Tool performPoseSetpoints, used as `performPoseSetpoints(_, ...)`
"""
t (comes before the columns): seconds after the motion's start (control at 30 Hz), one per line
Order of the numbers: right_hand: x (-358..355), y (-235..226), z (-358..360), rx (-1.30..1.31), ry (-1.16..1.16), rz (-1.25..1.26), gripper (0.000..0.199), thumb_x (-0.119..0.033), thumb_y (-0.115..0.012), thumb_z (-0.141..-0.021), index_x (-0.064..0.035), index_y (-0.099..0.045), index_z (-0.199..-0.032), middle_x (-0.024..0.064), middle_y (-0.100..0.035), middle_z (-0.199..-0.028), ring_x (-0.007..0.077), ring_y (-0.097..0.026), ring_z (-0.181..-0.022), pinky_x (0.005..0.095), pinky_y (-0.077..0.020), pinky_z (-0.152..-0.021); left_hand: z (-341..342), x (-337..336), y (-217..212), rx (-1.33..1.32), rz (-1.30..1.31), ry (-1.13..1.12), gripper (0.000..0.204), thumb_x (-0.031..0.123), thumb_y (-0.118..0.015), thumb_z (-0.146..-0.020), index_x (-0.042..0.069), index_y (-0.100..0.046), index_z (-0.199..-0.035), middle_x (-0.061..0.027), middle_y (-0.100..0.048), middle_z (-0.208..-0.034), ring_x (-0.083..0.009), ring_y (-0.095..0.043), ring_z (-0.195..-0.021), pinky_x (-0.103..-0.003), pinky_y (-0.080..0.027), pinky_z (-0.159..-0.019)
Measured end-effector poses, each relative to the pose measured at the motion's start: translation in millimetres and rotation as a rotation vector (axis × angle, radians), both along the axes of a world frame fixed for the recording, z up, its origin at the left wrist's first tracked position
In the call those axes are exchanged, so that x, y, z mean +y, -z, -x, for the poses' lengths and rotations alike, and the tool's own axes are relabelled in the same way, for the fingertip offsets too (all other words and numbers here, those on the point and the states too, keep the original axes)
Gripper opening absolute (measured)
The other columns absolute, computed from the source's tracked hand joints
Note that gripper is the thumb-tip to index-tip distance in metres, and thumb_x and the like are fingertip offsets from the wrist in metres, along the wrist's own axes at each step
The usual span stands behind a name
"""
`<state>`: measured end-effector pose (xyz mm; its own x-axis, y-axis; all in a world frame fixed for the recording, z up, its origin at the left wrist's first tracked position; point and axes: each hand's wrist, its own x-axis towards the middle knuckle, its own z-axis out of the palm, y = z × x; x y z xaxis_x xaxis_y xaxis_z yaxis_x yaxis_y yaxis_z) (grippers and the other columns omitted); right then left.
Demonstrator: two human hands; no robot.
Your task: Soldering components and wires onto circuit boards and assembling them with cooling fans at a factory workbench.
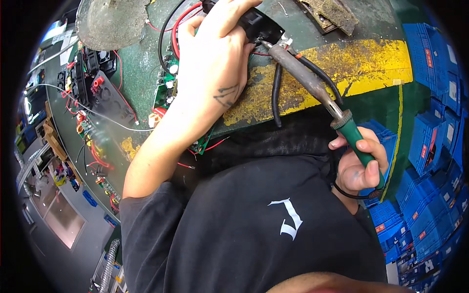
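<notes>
My right hand is closed round the green handle of a soldering iron. The iron slants up to the left, and its tip meets the lower edge of a black plastic housing or comes very near it; contact is hard to tell. My left hand grips that housing at the top of the view, fingers bent over it. Thick red and black wires curve beside my left wrist. Below the iron's tip lie pliers with black handles. Partly behind my left forearm is a green circuit board.
On the green bench with its worn yellow edge strip are black fans, further circuit boards with loose wires and a grey rounded piece. A dirty sponge tray sits at the far right. Blue crates are stacked right of the bench.
</notes>
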<state>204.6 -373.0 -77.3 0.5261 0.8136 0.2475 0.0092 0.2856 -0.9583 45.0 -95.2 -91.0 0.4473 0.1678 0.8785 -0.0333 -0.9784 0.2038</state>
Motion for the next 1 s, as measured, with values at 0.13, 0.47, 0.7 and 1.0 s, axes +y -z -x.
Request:
performPoseSetpoints(0.13, 0.3, 1.4, 2.3, 0.006, 0.007, 0.007, 0.045, -0.037, -0.041, -0.100, 0.0005, -0.062, -0.113, 0.0309, -0.066, -0.102, 0.0334, -0.067, -0.069, 0.0466, -0.0580, -0.067, 4.8, -27.2, -60.2, 0.799, 0.278, -0.303, 0.014, -0.004, -0.072, -0.073, -0.006, -0.061, -0.082, -0.0217, -0.057, -0.141, -0.0425, -0.055, -0.130, -0.046, -0.045, -0.109)
performPoseSetpoints(0.47, 7.2, -8.5, 1.8, -0.300, -0.109, -0.034, 0.037, -0.028, -0.046, -0.100, 0.0040, -0.062, -0.109, 0.0346, -0.066, -0.096, 0.0350, -0.069, -0.071, 0.0414, -0.0589, -0.065, 10.0, -19.7, -59.0, 0.817, 0.261, -0.248, 0.035, -0.006, -0.060, -0.083, -0.013, -0.059, -0.117, -0.0237, -0.052, -0.143, -0.0441, -0.053, -0.131, -0.042, -0.046, -0.109)
performPoseSetpoints(0.7, 8.2, -6.5, 2.4, -0.280, -0.091, -0.051, 0.037, -0.027, -0.045, -0.100, 0.0049, -0.062, -0.109, 0.0346, -0.066, -0.095, 0.0344, -0.069, -0.070, 0.0414, -0.0593, -0.066, 7.7, -19.0, -69.0, 0.897, 0.397, -0.232, 0.039, -0.001, -0.062, -0.085, -0.013, -0.056, -0.122, -0.0238, -0.047, -0.147, -0.0432, -0.051, -0.133, -0.042, -0.046, -0.110)
performPoseSetpoints(1.0, 9.1, -9.3, 1.5, -0.337, -0.110, -0.060, 0.037, -0.024, -0.044, -0.098, 0.0066, -0.062, -0.109, 0.0352, -0.066, -0.096, 0.0345, -0.069, -0.071, 0.0407, -0.0598, -0.066, 3.0, -12.9, -56.9, 0.770, 0.815, -0.146, 0.052, 0.006, -0.056, -0.094, -0.010, -0.046, -0.142, -0.0237, -0.043, -0.154, -0.0396, -0.047, -0.139, -0.038, -0.042, -0.112)
